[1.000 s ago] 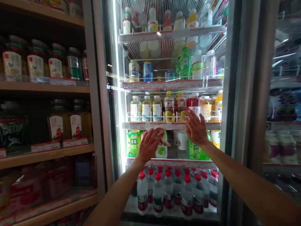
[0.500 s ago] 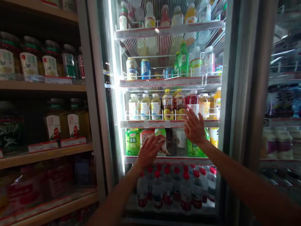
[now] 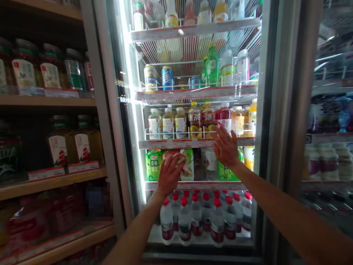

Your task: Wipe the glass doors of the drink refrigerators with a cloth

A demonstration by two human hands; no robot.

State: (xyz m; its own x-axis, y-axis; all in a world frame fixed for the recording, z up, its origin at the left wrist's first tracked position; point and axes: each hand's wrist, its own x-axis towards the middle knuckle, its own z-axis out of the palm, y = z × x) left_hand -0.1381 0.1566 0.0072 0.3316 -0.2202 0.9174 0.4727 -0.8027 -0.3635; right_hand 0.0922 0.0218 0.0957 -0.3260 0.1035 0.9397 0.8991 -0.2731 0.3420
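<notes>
Both hands are raised before a lit drinks fridge with glass in front of it. My left hand (image 3: 169, 175), fingers apart, is in front of the lower shelf, beside a green and white bottle (image 3: 188, 165) and right of a green-labelled bottle (image 3: 153, 165). Higher and to the right, my right hand (image 3: 226, 149) is spread with nothing in it, its fingertips overlapping the edge of the middle shelf (image 3: 165, 144). Behind those fingertips stand brown tea bottles (image 3: 194, 121) and a red bottle (image 3: 224, 117). Whether either hand touches the glass is unclear.
Red-capped water bottles (image 3: 217, 221) stand at the fridge bottom. Cans (image 3: 167, 78) and a green bottle (image 3: 212, 68) are higher up. Wooden shelves (image 3: 55, 100) with jars line the left side. A metal door frame (image 3: 292, 92) stands at the right.
The view has shifted slightly, with the left shelves sliding further left. My left hand has moved a little left and up across the lower shelf. My right hand has barely moved.
</notes>
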